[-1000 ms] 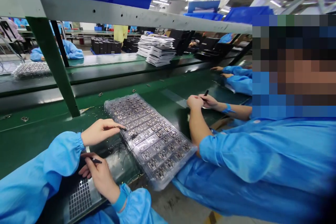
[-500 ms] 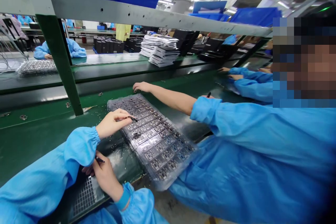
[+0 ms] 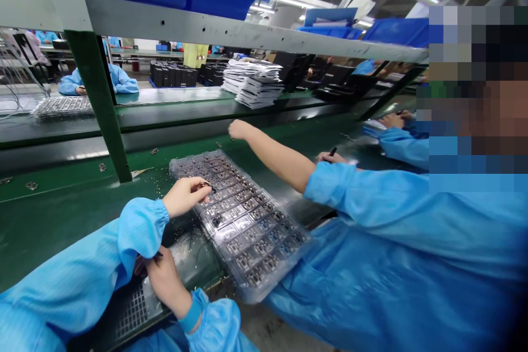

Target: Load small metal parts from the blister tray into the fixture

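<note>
My left hand [image 3: 187, 196] is over the left edge of a clear plastic tray [image 3: 251, 286], its thumb and fingers pinching a small circuit board [image 3: 209, 186]. Rows of similar small boards fill the tray's compartments. Below my left forearm, my right hand [image 3: 167, 278] is closed around a dark, slim, pen-like tool [image 3: 158, 254]; most of the tool is hidden. Near my right hand lies a black perforated grid [image 3: 132, 311] at the bench's front edge.
A co-worker's bare forearm [image 3: 276, 157] reaches past the tray's far right side; their other hand [image 3: 330, 158] holds a dark pen-like tool. Loose boards [image 3: 102, 167] and tiny pale bits lie on the green bench [image 3: 49, 225]. A green post [image 3: 97, 104] and shelf beam [image 3: 173, 25] stand ahead.
My left hand has shifted slightly right with the board still pinched. The co-worker's far hand has moved right and up, away from the tray's far end. My right hand stays nearly in place.
</note>
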`<action>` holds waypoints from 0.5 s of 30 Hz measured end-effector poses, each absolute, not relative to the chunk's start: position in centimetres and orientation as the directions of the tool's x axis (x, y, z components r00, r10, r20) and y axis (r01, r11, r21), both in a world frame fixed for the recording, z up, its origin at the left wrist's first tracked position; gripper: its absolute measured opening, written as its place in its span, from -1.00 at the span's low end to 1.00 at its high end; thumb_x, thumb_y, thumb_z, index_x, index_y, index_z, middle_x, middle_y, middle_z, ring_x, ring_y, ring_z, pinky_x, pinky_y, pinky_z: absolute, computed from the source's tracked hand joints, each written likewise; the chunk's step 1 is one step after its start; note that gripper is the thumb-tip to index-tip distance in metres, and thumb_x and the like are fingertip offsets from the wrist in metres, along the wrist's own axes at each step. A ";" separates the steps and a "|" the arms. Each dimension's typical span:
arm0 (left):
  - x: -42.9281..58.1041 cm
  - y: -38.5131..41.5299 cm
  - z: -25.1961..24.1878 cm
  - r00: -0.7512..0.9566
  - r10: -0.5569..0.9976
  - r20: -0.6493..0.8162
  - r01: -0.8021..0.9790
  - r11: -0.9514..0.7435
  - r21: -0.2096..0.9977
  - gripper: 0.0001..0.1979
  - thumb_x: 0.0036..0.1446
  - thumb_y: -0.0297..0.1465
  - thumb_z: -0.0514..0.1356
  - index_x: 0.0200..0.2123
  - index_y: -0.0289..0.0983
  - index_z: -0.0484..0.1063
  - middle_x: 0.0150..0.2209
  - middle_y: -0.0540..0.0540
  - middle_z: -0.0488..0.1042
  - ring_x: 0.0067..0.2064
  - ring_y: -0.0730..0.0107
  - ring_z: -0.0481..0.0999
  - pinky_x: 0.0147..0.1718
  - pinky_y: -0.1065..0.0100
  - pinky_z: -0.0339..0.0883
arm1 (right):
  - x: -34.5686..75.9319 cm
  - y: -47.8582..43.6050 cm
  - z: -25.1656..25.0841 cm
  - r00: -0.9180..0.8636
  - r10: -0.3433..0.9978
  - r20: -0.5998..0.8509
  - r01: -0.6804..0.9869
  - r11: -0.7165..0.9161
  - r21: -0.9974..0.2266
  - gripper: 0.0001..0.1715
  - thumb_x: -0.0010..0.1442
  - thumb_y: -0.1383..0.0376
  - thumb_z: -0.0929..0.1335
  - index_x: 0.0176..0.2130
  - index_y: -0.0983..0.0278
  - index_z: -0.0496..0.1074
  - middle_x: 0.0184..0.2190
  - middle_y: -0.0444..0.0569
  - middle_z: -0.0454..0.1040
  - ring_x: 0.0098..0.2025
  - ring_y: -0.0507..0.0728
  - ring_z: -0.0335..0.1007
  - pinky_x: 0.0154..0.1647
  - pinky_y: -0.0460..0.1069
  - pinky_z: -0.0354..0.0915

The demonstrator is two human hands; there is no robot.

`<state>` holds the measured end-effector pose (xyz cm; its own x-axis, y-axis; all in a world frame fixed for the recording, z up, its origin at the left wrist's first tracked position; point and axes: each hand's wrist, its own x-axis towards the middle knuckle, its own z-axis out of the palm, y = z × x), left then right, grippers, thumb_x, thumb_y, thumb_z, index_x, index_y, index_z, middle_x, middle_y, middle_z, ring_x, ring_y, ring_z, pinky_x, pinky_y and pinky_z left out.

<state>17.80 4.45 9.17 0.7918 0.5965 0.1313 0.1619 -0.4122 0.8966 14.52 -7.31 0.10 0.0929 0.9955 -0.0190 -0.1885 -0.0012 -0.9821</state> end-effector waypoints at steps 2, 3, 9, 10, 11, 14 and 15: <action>18.0 4.2 9.1 0.765 0.616 0.186 0.174 -0.476 0.862 -0.83 0.11 -0.37 0.13 -0.35 -0.34 0.46 -0.36 -0.08 0.51 -0.31 0.39 0.47 -0.32 0.42 0.33 | 14.6 -7.4 0.2 0.099 0.995 0.003 -0.168 0.020 -0.986 -0.70 0.14 0.32 0.22 -0.48 0.12 0.49 -0.60 -0.07 0.53 -0.49 0.14 0.52 -0.52 -0.03 0.29; 18.1 4.1 9.1 0.756 0.621 0.204 0.179 -0.497 0.849 -0.84 0.09 -0.38 0.14 -0.35 -0.34 0.47 -0.31 -0.10 0.51 -0.28 0.38 0.46 -0.31 0.42 0.33 | 14.7 -7.4 0.2 0.109 0.994 0.015 -0.152 0.032 -0.988 -0.69 0.14 0.30 0.23 -0.51 0.14 0.49 -0.61 -0.06 0.53 -0.49 0.15 0.52 -0.54 -0.04 0.29; 18.3 3.6 9.9 0.771 0.621 0.137 0.099 -0.330 0.939 -0.82 0.09 -0.37 0.14 -0.30 -0.35 0.46 -0.43 -0.06 0.52 -0.37 0.39 0.49 -0.32 0.40 0.34 | 14.4 -7.3 0.0 0.131 0.991 0.030 -0.126 0.047 -0.991 -0.70 0.16 0.22 0.24 -0.51 0.18 0.46 -0.64 -0.13 0.51 -0.58 0.10 0.46 -0.56 -0.06 0.32; 18.4 3.6 10.1 0.773 0.620 0.132 0.082 -0.304 0.949 -0.83 0.10 -0.38 0.13 -0.31 -0.36 0.45 -0.45 -0.05 0.52 -0.38 0.39 0.49 -0.32 0.40 0.34 | 14.3 -7.3 0.0 0.129 0.991 0.025 -0.118 0.041 -0.992 -0.69 0.16 0.21 0.24 -0.52 0.19 0.45 -0.64 -0.14 0.50 -0.59 0.09 0.45 -0.56 -0.07 0.32; 18.5 3.6 10.2 0.771 0.623 0.131 0.074 -0.292 0.954 -0.84 0.10 -0.39 0.13 -0.32 -0.36 0.44 -0.45 -0.05 0.52 -0.38 0.39 0.49 -0.32 0.40 0.34 | 14.3 -7.4 -0.1 0.132 0.991 0.024 -0.104 0.038 -0.994 -0.69 0.16 0.19 0.25 -0.54 0.19 0.43 -0.65 -0.14 0.49 -0.60 0.09 0.44 -0.57 -0.07 0.32; 19.0 3.5 10.3 0.734 0.659 0.166 0.081 -0.328 0.941 -0.87 0.07 -0.40 0.17 -0.35 -0.35 0.45 -0.39 -0.07 0.53 -0.33 0.38 0.49 -0.28 0.39 0.33 | 14.4 -7.6 -0.2 0.147 0.988 0.041 -0.042 0.048 -0.998 -0.62 0.18 0.19 0.25 -0.60 0.19 0.39 -0.67 -0.15 0.46 -0.61 0.08 0.42 -0.58 -0.07 0.33; 19.2 3.5 10.3 0.725 0.667 0.172 0.077 -0.326 0.942 -0.88 0.06 -0.40 0.18 -0.37 -0.35 0.45 -0.37 -0.07 0.53 -0.32 0.37 0.49 -0.26 0.39 0.33 | 14.5 -7.6 -0.2 0.150 0.987 0.051 -0.019 0.055 -0.998 -0.60 0.19 0.18 0.24 -0.61 0.18 0.38 -0.66 -0.14 0.46 -0.60 0.08 0.43 -0.57 -0.08 0.33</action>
<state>19.18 3.50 10.27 0.7247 0.6673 0.1718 0.0765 -0.3258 0.9423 14.46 -7.64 -0.19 0.1502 0.9873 0.0512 -0.0188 0.0546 -0.9983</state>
